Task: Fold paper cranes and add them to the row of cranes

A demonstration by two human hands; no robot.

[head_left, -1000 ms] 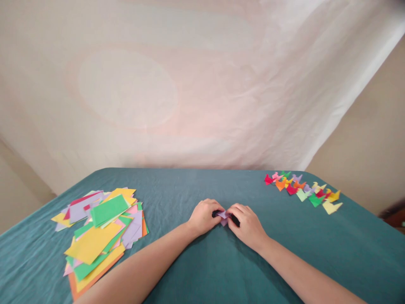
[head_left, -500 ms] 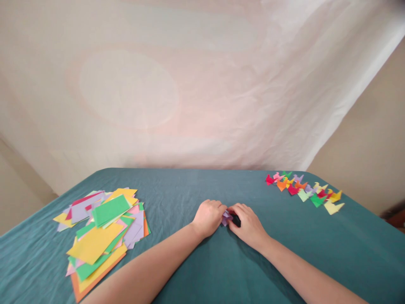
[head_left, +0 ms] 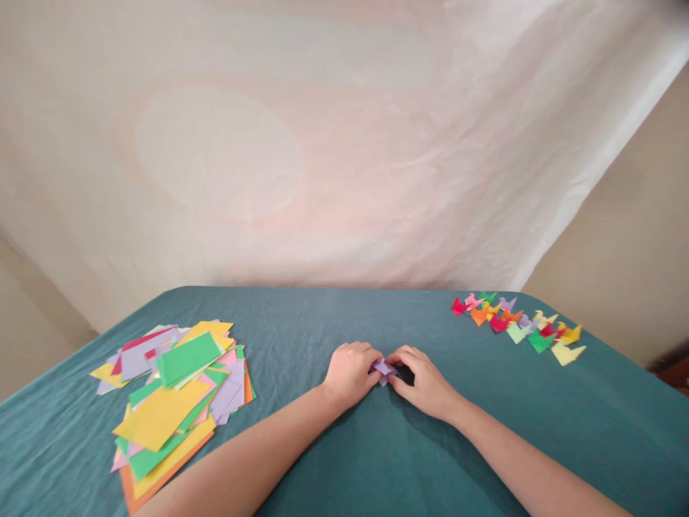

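Note:
A small folded purple paper [head_left: 383,369] lies on the teal tablecloth [head_left: 377,459] at the middle of the table. My left hand [head_left: 349,372] pinches its left side with curled fingers. My right hand [head_left: 423,380] pinches its right side, fingers bent over it. Most of the paper is hidden between the fingertips of both hands.
A loose pile of coloured paper sheets [head_left: 172,391] lies at the left of the table. A row of several small folded paper figures [head_left: 517,324] runs along the far right. A pale cloth backdrop [head_left: 301,143] hangs behind the table.
Both hands stayed at the purple paper and shifted their fingers slightly; a little more of the paper shows between them now than half a second ago.

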